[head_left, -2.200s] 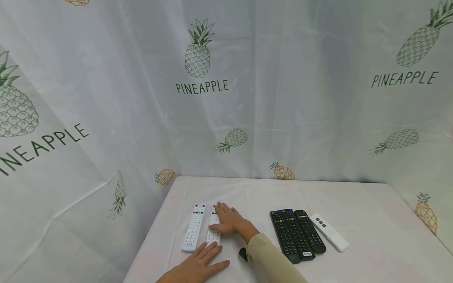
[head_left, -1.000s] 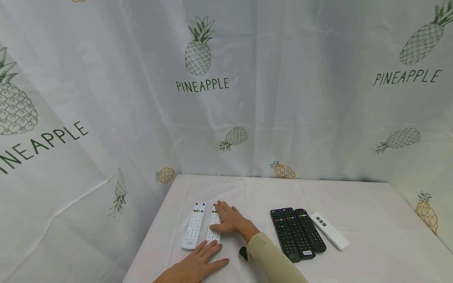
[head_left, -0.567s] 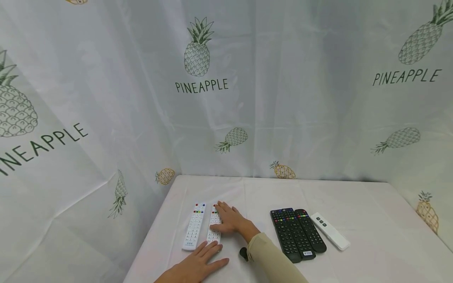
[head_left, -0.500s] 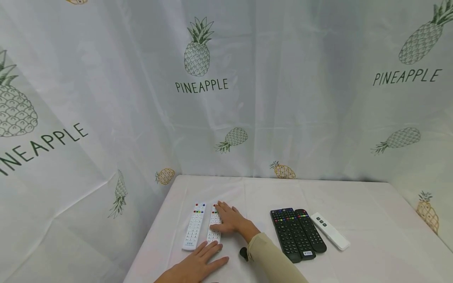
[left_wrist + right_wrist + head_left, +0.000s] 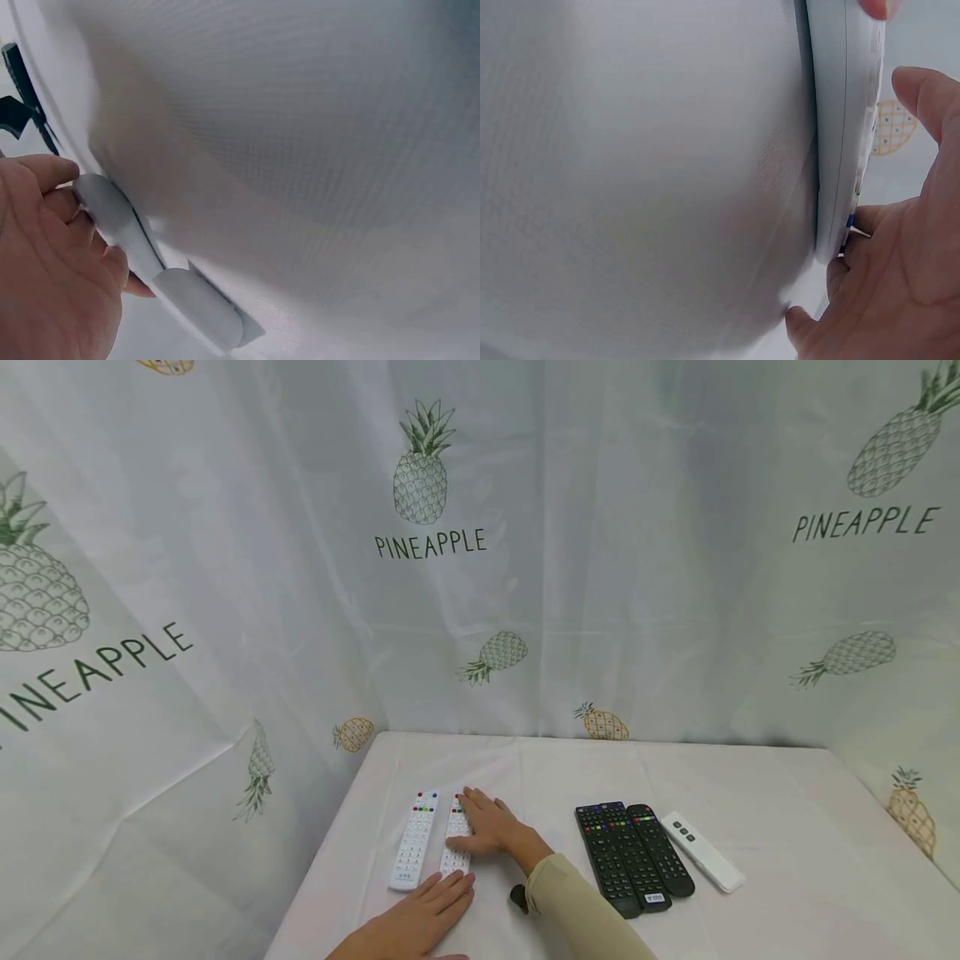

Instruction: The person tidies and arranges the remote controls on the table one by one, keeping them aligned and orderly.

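Fingers (image 5: 474, 805) outstretched, a right hand (image 5: 497, 832) rests over a white remote (image 5: 455, 859) lying on the surface (image 5: 750, 802). The left hand (image 5: 420, 920), also straight-fingered, touches the remote's near end, beside a second remote (image 5: 415, 843).

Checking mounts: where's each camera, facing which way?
Head: on the head, facing forward and down at curtain, table, remotes; left hand, right hand, right sleeve show.
Left wrist: on that wrist, facing low across the table at ends of two white remotes; left hand shows.
Right wrist: on that wrist, facing along one white remote; right hand shows, plus a fingertip, likely the left's.
Shared: head and right wrist both show the right hand.
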The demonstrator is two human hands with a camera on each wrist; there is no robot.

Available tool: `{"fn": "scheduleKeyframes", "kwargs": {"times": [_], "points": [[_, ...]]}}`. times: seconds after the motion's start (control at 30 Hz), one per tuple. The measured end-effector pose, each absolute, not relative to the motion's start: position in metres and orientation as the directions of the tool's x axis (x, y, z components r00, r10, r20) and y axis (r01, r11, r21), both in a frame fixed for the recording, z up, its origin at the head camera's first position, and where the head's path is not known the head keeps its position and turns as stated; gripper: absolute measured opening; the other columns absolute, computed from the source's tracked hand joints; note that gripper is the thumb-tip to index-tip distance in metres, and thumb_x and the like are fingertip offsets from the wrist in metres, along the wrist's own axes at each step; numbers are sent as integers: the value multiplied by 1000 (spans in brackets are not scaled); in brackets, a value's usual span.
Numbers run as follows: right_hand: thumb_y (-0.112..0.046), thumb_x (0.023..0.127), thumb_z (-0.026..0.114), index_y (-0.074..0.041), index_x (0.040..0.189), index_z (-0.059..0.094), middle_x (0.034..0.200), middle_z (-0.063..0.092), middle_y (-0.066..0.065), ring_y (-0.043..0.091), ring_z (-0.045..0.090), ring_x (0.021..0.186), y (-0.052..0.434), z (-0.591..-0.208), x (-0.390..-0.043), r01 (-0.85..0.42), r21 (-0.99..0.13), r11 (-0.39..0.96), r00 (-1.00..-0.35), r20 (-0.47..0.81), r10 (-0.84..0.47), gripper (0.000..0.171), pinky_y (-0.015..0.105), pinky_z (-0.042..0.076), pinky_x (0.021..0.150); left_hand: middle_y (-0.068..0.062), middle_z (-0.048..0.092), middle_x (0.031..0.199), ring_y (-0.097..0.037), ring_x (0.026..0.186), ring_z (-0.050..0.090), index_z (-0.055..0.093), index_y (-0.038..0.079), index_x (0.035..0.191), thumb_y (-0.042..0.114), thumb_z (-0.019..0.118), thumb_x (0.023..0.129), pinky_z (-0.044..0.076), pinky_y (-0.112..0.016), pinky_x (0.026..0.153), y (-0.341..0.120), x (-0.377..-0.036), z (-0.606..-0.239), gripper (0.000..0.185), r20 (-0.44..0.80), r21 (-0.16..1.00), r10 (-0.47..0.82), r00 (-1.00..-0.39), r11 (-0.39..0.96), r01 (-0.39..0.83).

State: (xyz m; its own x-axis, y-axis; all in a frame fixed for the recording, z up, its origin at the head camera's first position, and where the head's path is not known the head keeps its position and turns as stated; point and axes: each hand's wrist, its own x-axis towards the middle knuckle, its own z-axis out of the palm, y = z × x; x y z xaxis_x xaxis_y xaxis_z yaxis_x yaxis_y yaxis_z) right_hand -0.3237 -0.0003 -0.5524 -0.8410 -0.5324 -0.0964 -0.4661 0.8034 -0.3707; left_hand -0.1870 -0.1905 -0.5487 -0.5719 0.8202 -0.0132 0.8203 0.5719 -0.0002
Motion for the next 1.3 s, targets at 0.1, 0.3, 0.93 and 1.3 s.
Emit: {"fn": "scheduleKeyframes", "kwargs": {"times": [0.1,0.3,0.93,1.3], "points": [[-65,90,49,-12,156,30,164,26,6,25,24,151,-1,-552,-322,-464,-366,807,-843,-98,-529,87,54,25,119,-10,29,162,-27,149,30,34,5,153,59,31,103,36,-49,112,-190,-187,-550,74,-12,14,815,-579,579,815],[-67,90,49,-11,155,32,163,28,7,26,26,151,-2,-549,-321,-467,-356,810,-846,-87,-526,87,55,27,117,-8,28,163,-26,150,28,34,6,154,63,26,102,34,-50,113,-189,-188,-549,77,-29,70,799,-601,601,796],[-72,91,42,-10,156,30,164,25,8,25,24,152,1,-553,-320,-487,-368,792,-838,-59,-543,91,54,27,117,-9,33,160,-28,148,32,37,5,152,63,29,102,38,-50,111,-184,-186,-543,77,-28,57,790,-612,613,788],[-73,91,42,-11,157,27,165,23,6,24,22,152,2,-554,-318,-482,-372,794,-843,-52,-536,91,53,25,119,-7,32,161,-26,149,30,36,6,152,63,29,102,37,-49,112,-185,-186,-542,76,-48,62,787,-615,617,785]]}}
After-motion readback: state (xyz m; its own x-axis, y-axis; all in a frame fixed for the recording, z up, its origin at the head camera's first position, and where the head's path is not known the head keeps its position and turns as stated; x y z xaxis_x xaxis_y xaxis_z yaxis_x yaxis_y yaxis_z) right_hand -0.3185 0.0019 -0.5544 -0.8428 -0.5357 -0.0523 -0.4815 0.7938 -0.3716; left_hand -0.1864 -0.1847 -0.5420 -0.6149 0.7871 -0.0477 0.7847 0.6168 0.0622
